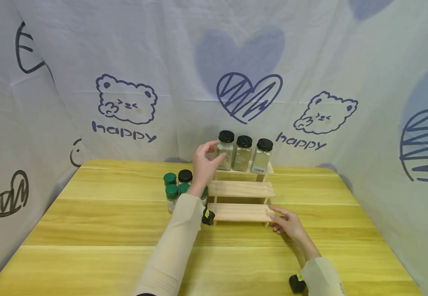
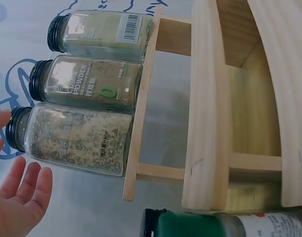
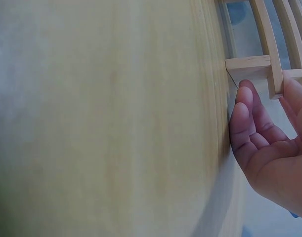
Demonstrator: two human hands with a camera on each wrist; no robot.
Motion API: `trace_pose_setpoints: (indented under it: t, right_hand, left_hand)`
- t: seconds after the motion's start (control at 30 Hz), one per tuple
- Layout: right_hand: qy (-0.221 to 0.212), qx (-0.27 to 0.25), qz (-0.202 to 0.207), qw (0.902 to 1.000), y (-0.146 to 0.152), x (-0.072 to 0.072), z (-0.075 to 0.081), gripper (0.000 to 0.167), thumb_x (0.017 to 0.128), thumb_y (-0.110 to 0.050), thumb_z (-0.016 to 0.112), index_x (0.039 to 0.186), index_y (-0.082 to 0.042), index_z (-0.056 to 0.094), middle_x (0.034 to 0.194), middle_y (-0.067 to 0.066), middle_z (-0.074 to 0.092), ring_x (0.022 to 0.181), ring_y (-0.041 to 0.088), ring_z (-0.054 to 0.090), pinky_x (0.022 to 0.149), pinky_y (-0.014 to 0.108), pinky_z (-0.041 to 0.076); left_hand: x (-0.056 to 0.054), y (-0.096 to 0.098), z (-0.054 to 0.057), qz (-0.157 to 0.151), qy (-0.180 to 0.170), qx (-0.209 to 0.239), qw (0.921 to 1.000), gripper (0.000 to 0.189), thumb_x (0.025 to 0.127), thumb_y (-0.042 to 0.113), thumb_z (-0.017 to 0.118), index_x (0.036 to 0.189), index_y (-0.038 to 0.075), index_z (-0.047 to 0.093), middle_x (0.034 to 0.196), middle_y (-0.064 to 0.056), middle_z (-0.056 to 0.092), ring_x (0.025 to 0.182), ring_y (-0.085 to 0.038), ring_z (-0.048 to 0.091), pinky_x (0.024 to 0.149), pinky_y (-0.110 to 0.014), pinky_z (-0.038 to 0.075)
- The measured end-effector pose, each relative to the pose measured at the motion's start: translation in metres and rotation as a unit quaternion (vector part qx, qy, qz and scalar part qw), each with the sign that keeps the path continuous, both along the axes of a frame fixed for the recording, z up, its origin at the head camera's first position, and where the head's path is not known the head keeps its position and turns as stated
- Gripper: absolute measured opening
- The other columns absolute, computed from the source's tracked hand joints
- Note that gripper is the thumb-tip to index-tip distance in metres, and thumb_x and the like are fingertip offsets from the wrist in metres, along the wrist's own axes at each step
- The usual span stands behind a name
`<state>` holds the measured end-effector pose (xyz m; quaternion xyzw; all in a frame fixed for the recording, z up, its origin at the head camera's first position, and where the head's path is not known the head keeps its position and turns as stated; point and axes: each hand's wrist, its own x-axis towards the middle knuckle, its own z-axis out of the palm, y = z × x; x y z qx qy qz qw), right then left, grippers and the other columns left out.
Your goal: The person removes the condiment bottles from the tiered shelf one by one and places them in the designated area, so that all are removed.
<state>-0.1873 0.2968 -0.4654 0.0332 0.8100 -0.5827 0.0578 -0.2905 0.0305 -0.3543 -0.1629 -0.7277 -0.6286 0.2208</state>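
Here's the left hand (image 1: 203,165) up at the far side, fingers and thumb apart around the left jar (image 1: 229,151); whether any fingertip touches glass, I can't tell! Lower down and nearer, the right hand (image 1: 289,225) has its thumb and a finger on the right end of the wooden rack's (image 1: 241,189) lowest board. That left jar sits on the top board, far and left of the right hand, standing upright, long axis vertical, black cap up, speckled contents inside. To its right, the middle jar (image 1: 242,157) and the right jar (image 1: 261,159), upright too. Left of the rack, green-capped jars (image 1: 171,192) cluster beside a black-capped jar (image 1: 185,176). Beneath it all, a yellowish wood-grain counter (image 1: 99,234); beyond, pale cloth (image 1: 184,45) printed with hearts, bears and "happy".
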Motion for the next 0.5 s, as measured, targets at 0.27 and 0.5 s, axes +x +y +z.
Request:
trace_pose_setpoints:
  t: [0.27, 0.5]
  right_hand:
    - [-0.002, 0.005, -0.002, 1.0000, -0.001, -0.001, 0.000, 0.047, 0.089, -0.017, 0.056, 0.130, 0.002, 0.043, 0.079, 0.019, 0.065, 0.057, 0.018, 0.058, 0.051, 0.029, 0.050]
    - [0.000, 0.007, -0.005, 1.0000, -0.001, -0.002, -0.001, 0.046, 0.089, -0.016, 0.056, 0.129, 0.002, 0.043, 0.078, 0.018, 0.065, 0.056, 0.017, 0.057, 0.051, 0.028, 0.050]
  left_hand:
    - [-0.014, 0.003, 0.006, -0.012, 0.000, -0.005, 0.9999, 0.042, 0.077, 0.008, 0.070, 0.117, 0.006, 0.058, 0.106, -0.013, 0.053, 0.097, -0.023, 0.048, 0.072, -0.038, 0.046]
    - [-0.025, 0.004, 0.006, -0.040, -0.014, -0.027, 0.9987, 0.053, 0.077, 0.013, 0.070, 0.127, 0.012, 0.050, 0.120, -0.012, 0.048, 0.106, -0.022, 0.044, 0.083, -0.041, 0.043]
